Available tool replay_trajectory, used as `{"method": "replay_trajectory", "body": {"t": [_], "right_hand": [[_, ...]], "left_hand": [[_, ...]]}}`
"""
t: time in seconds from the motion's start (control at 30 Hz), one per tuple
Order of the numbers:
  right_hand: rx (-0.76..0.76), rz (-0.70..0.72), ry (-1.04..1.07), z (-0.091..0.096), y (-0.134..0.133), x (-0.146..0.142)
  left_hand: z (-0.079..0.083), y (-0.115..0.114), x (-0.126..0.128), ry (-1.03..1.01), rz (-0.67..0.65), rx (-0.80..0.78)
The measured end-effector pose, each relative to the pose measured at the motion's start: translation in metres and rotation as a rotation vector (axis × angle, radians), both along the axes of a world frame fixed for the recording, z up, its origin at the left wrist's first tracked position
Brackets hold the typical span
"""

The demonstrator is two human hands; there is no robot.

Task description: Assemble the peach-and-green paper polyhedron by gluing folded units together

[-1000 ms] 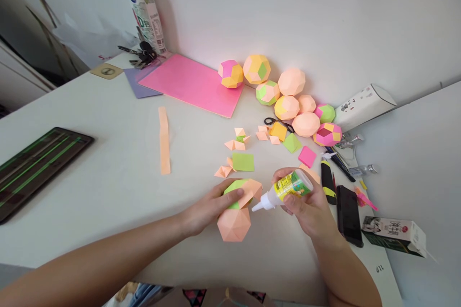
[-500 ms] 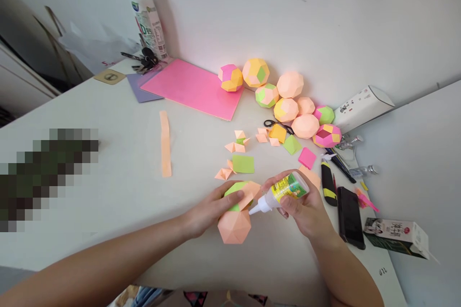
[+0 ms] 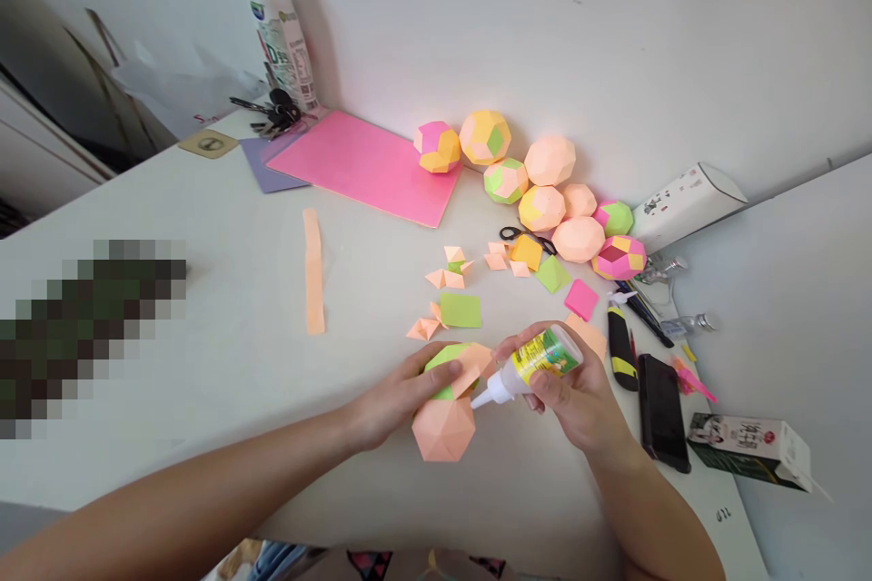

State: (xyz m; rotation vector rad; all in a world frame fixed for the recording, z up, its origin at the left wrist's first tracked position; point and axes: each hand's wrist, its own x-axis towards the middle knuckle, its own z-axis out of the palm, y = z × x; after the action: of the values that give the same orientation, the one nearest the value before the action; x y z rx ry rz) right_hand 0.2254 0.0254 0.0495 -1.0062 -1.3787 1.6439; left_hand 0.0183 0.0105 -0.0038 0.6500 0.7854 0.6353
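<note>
My left hand (image 3: 401,395) is closed around a folded paper ball, its thumb pressing on top. Green and peach faces make up the ball's upper part (image 3: 446,369); a peach faceted part (image 3: 443,429) sits toward me. A glue bottle (image 3: 538,359) with a yellow and green label lies tilted in my right hand (image 3: 569,395). Its white nozzle points down-left, with the tip at or very close to the ball's right edge. Whether glue is coming out I cannot tell. Just beyond my hands lie a green paper square (image 3: 460,310) and small folded peach pieces (image 3: 423,329).
Several finished paper balls (image 3: 549,161) cluster by the wall, with black scissors (image 3: 510,234) beside them. Pink paper (image 3: 368,168) lies at the back, a peach strip (image 3: 313,272) left of centre. A cutter (image 3: 620,347), phone (image 3: 663,413) and milk carton (image 3: 749,447) line the right edge.
Both hands, the paper ball and the glue bottle keep almost the same position. The bottle has shifted very slightly left.
</note>
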Motion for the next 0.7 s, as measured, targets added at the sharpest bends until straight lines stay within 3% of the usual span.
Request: {"method": "replay_trajectory", "body": {"t": [0.7], "right_hand": [[-0.011, 0.030, 0.010, 0.0005, -0.0001, -0.0010]], "left_hand": [[-0.0026, -0.0005, -0.0007, 0.026, -0.005, 0.010]]}}
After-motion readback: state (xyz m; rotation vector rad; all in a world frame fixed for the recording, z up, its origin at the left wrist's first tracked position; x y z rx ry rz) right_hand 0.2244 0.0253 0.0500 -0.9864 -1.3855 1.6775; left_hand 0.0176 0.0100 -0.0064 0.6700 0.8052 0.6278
